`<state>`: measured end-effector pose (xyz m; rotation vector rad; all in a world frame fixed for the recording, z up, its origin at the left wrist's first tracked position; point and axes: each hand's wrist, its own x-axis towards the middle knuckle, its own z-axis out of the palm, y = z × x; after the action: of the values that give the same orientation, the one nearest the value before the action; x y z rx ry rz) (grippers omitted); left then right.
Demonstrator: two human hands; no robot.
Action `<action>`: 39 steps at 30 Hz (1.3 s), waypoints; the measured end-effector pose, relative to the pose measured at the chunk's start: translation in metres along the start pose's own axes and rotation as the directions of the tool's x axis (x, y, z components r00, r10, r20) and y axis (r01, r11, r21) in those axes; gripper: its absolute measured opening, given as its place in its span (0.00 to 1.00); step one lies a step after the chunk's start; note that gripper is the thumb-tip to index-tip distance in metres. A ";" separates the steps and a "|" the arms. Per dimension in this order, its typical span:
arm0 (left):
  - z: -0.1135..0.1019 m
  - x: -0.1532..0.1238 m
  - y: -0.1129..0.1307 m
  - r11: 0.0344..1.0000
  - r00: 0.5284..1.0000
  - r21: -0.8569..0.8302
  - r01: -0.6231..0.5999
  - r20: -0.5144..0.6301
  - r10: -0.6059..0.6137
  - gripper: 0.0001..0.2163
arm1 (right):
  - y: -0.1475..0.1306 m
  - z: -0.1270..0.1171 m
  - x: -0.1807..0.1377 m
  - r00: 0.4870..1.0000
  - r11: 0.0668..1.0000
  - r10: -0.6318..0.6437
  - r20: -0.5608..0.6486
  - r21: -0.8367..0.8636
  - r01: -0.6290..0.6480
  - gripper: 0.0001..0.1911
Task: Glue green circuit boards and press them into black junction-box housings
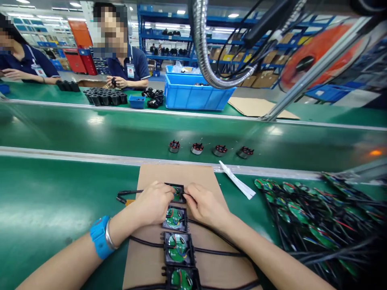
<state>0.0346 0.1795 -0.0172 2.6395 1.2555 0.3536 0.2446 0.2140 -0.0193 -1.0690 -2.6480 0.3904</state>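
Both of my hands are at the farthest black square housing (179, 194), which has a green circuit board inside. My left hand (155, 201) reaches over its left side, fingers bent together at the board; what they pinch is hidden. At the right edge, my right hand (205, 203) has thumb and fingertips closed on the housing's side. Nearer to me, a second housing with a round green board (174, 218), a third (177, 247) and a fourth (182, 278) lie in a column on a cardboard sheet (151, 173). Black cables run out of their sides.
Circuit boards with black cables (311, 209) are heaped at the right. A white tube (237, 180) lies beside the cardboard. Several motor stators (197, 148) stand on the green strip beyond. Across it are a blue bin (196, 94) and two people; a metal hose (202, 48) hangs overhead.
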 end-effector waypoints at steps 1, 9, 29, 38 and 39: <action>0.000 0.000 0.000 1.000 1.000 0.002 0.002 -0.004 -0.002 0.12 | 0.004 0.004 -0.001 1.000 1.000 -0.003 0.000 -0.026 0.004 0.09; 0.000 -0.001 0.003 0.999 1.000 0.029 0.025 -0.001 -0.025 0.17 | 0.013 0.005 0.003 0.994 0.982 -0.042 0.096 -0.178 0.059 0.08; 0.006 0.004 0.011 0.973 0.998 0.230 -0.001 0.067 -0.015 0.19 | 0.014 0.014 -0.001 0.981 0.983 0.028 -0.192 0.186 0.008 0.07; -0.004 0.010 0.009 0.988 0.999 0.154 -0.033 0.014 0.032 0.15 | 0.019 0.013 0.000 0.981 0.990 -0.063 -0.186 0.111 0.085 0.08; -0.007 0.009 0.003 0.991 1.000 0.134 -0.003 -0.018 0.005 0.16 | 0.018 0.009 0.000 0.982 0.992 -0.060 -0.180 0.095 0.078 0.07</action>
<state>0.0405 0.1848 -0.0086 2.7570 1.3237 0.3042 0.2532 0.2251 -0.0338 -0.9329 -2.4731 0.3922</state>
